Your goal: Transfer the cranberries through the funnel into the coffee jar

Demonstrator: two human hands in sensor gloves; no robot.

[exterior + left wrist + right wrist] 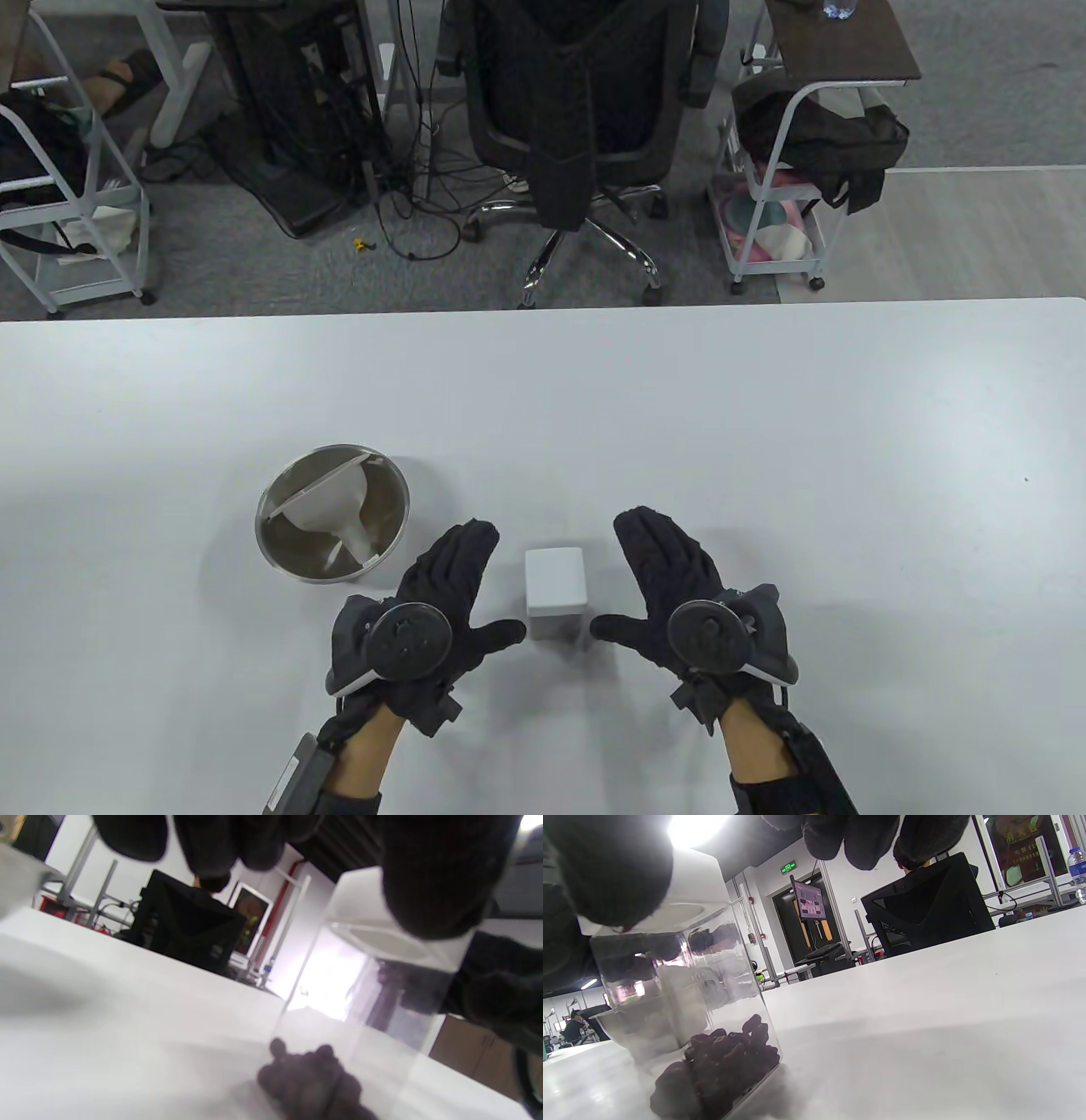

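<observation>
A clear square coffee jar with a white lid stands on the white table between my two hands. Dark cranberries lie in its bottom; they also show in the left wrist view. My left hand is open just left of the jar, thumb pointing at it. My right hand is open just right of it, thumb pointing at it. Neither hand touches the jar. A white funnel lies on its side in a steel bowl to the left of my left hand.
The table stretches wide to the right and back. Beyond its far edge are an office chair, wire carts and cables on the floor.
</observation>
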